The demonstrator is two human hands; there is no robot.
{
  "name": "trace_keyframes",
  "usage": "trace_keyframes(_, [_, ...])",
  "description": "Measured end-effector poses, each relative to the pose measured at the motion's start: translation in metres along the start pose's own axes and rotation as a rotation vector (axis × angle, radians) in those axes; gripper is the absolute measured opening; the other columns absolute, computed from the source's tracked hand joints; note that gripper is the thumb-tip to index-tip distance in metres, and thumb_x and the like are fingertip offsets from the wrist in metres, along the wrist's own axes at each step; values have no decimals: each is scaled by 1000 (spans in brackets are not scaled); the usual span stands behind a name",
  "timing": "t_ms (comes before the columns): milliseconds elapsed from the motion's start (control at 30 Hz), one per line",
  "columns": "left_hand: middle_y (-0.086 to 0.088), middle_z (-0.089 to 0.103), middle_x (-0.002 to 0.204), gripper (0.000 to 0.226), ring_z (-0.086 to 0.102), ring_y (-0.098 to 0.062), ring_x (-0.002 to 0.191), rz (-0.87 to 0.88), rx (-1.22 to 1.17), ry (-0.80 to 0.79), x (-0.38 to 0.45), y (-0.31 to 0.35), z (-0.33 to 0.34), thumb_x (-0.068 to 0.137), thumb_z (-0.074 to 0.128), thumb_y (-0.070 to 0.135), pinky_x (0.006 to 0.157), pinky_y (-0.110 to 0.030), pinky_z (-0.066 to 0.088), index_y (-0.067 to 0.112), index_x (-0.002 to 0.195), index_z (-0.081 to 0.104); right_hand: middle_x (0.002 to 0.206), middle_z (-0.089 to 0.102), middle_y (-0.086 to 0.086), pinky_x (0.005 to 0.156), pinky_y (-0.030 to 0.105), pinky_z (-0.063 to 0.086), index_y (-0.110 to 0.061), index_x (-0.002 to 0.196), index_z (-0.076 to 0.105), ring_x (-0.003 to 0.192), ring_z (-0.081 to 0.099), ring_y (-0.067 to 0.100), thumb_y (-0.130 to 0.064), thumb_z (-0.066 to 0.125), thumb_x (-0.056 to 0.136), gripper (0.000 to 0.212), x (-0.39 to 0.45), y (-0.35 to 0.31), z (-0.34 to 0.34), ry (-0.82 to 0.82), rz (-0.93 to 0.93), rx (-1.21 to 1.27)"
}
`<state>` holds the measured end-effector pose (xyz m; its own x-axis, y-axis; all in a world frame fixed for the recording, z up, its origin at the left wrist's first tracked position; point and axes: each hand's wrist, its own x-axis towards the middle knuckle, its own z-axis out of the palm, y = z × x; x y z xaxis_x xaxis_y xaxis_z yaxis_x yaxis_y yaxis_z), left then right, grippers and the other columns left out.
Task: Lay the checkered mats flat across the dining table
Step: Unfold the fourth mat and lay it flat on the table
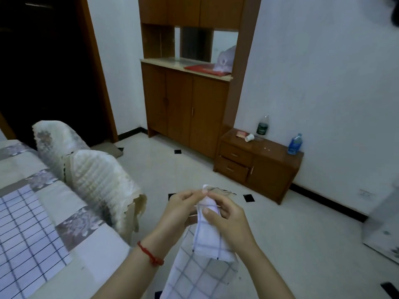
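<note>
- Closest in, the folded checkered mat (207,244) hangs in mid-air in front of the person, over the tiled floor (280,234), not yet over the desk. Its long axis runs roughly up and down, top edge at the fingers, loose tail dropping out of the bottom of the view.
- Right hand (228,219) wraps the upper fold from the right, thumb pressed across the front, so that grip is closed on the cloth.
- Left hand (183,209), the one with the red string (151,254) at the wrist, pinches the top corner between thumb and forefinger. That grip is narrow and also holds the mat; it looks like the layers are being teased apart.
- Here is the relation that matters: the desk (101,255) lies to the left of both hands, and the left hand is the nearer one. By my reading, the mat must open and swing leftward, its long axis tipping from hanging to flat.
- On the desk, one checkered mat (28,231) lies flat on the patterned tablecloth, at the near left.
- Beyond it, two chair backs (92,175) in lace covers stand against the far side of the desk, close to the swing path.
- Farther off, a low wooden cabinet (259,165) carries two bottles, well apart from the action.
</note>
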<state>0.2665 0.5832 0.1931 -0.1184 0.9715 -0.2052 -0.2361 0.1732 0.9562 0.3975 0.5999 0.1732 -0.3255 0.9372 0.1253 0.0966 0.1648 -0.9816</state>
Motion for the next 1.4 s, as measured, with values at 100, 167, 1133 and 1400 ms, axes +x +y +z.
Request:
trace_keyframes(100, [-13,75,97,19,71,-25,87,9,-29,-28,46,8,7,84,62,16,76,-34,57,12,100,72,107,61,-22,77,11,50,-38,101,57,96,61,-12,-8,66,82,36,51,1,-16,44,4,5])
trace_keyframes(167, [-12,75,96,21,71,-24,86,7,-21,-23,73,14,12,84,63,14,71,-30,57,11,103,70,98,64,-22,72,10,51,-37,97,58,90,63,-11,-7,66,81,35,84,4,-24,77,5,36])
trace_keyframes(1133, [-4,41,47,40,40,-10,40,155,-81,577,495,94,55,72,73,2,41,-15,36,13,48,43,94,71,-13,68,9,48,-28,100,66,86,65,0,-16,73,75,29,523,69,-120,-447,-104,-37])
trace_keyframes(1400, [-9,45,59,31,43,-19,59,203,-80,726,564,105,-23,75,73,12,55,-27,37,1,58,49,43,48,-11,46,9,29,-21,53,57,45,41,1,-14,62,87,34,627,89,-59,-432,-87,51])
